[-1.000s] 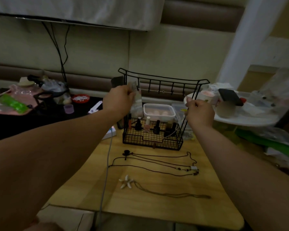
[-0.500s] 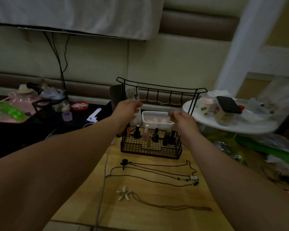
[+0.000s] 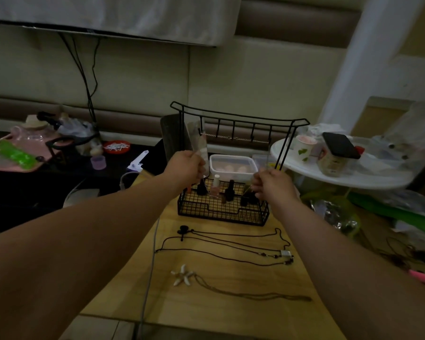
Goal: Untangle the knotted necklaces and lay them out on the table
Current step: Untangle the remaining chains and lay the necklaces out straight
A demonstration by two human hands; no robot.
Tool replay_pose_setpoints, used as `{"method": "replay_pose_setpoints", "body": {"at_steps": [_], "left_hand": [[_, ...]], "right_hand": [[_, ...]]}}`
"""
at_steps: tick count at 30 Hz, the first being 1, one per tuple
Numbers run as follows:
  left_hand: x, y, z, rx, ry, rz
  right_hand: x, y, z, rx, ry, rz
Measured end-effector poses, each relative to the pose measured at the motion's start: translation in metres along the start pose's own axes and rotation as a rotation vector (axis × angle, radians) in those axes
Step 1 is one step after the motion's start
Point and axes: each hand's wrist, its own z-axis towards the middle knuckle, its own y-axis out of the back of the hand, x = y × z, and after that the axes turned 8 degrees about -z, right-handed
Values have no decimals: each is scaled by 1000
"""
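Both my hands are raised in front of a black wire rack (image 3: 221, 212). My left hand (image 3: 184, 168) and my right hand (image 3: 272, 184) have curled, pinching fingers; a faint thin necklace strand (image 3: 247, 190) shows only beside my right hand. On the wooden table (image 3: 231, 312) below lie a black cord necklace with a round dark pendant (image 3: 183, 229), a dark cord necklace with a silver clasp (image 3: 285, 253) and a brown cord necklace with a white starfish (image 3: 182, 278). They lie apart, stretched sideways.
The rack holds nail polish bottles, and a metal chain (image 3: 233, 138) hangs on its hooks. A lidded white box (image 3: 231, 163) sits behind. A round white side table (image 3: 353, 180) with cups stands right. A grey cable (image 3: 152, 253) runs along the table's left edge. Clutter fills the dark surface left.
Both hands came down from the rack's hook bar to basket height. They drew closer together, then spread a little again. The laid-out necklaces did not move.
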Motion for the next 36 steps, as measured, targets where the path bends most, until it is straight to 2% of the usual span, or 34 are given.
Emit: {"method": "replay_pose_setpoints", "body": {"at_steps": [11,17,23,36], "left_hand": [[13,12,-6,-106,-18,126],[24,18,-8,-37,47,206],[29,17,-13,-29,-1,349],[22,15,-33,-14,-33,387]], "right_hand": [[-12,11,-7,-67,-23,42],[-20,8,-9,-5,-58,-58],[-27,6,-12,-13,-14,-108],[-33,16,-30,-53,12,-136]]}}
